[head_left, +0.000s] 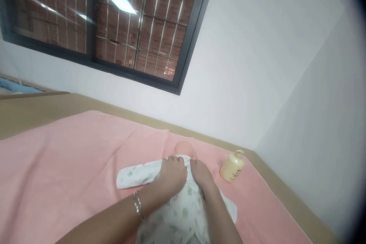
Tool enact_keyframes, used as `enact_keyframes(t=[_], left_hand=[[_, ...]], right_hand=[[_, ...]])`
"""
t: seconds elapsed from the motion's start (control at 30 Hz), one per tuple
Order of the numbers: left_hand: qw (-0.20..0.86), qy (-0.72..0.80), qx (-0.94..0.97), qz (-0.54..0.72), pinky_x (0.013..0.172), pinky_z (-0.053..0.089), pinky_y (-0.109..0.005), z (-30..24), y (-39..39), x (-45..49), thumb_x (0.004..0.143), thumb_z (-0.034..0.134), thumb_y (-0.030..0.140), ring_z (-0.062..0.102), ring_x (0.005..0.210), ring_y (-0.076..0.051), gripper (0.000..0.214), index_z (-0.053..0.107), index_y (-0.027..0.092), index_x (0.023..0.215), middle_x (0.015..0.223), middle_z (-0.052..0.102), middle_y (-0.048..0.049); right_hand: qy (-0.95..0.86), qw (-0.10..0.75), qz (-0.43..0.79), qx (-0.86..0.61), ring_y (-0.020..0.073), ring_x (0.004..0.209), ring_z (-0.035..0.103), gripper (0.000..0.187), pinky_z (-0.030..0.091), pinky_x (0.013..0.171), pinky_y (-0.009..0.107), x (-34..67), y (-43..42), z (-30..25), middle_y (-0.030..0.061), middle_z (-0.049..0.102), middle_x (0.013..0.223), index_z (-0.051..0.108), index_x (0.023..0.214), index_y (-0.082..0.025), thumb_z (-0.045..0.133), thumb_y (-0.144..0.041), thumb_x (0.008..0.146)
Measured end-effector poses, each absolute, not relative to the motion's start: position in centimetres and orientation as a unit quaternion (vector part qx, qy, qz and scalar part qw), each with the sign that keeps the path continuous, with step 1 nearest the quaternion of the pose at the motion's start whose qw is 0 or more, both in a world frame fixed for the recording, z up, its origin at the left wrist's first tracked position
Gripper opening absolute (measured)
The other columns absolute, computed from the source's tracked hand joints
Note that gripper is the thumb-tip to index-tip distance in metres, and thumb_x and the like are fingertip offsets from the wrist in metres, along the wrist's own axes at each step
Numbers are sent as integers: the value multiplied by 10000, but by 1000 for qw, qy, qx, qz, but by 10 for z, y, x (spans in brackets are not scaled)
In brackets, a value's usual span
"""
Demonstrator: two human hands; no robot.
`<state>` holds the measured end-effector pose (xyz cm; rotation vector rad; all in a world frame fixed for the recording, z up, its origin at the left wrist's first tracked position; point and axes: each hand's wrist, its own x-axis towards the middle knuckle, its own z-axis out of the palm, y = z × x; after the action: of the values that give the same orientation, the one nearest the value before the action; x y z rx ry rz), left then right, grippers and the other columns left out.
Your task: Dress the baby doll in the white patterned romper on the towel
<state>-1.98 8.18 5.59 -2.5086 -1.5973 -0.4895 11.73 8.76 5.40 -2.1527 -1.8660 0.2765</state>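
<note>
A white baby garment (185,211) with small green prints is on a baby-sized figure lying on the pink sheet. Its smooth round head (183,148) shows at the far end; whether this is a doll I cannot tell. One long sleeve (138,174) stretches out to the left, and white cloth (229,206) shows past my right forearm. My left hand (173,173) is closed on the garment's upper front, near the neck. Opposite it, my right hand (201,171) has its fingers curled on the cloth at the right shoulder. Both palms hide the cloth under them.
A cream pump bottle (232,167) stands on the pink sheet (82,152) to the right of the figure. Beyond the sheet runs a tan surface edge (137,116) along the white wall. A dark-framed window (134,72) with bars is above.
</note>
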Motion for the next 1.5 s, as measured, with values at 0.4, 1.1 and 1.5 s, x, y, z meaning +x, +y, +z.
enact_keyframes(t=[0.4, 1.1, 1.5], left_hand=[[-71, -560, -808, -170, 707, 403, -400, 55, 109, -32, 866, 250, 423, 588, 847, -268, 438, 604, 176, 939, 931, 648, -111], [-89, -585, -781, -198, 754, 400, -402, 48, 115, -26, 834, 264, 542, 567, 898, -273, 505, 575, 160, 947, 949, 631, -125], [-96, -583, -781, -202, 752, 396, -397, 50, 111, -27, 835, 264, 522, 568, 913, -272, 492, 579, 170, 970, 967, 633, -117]], right_hand=[[-699, 123, 60, -702, 204, 807, 584, 467, 364, 674, 283, 104, 66, 76, 147, 648, 909, 642, 864, -129, 220, -321, 919], [-575, 267, 28, -773, 225, 872, 569, 381, 371, 663, 285, 102, 90, 40, 94, 627, 947, 591, 938, -198, 288, -421, 874], [-581, 232, 33, -779, 219, 892, 565, 434, 383, 679, 282, 99, 87, 43, 123, 612, 989, 593, 974, -171, 239, -409, 897]])
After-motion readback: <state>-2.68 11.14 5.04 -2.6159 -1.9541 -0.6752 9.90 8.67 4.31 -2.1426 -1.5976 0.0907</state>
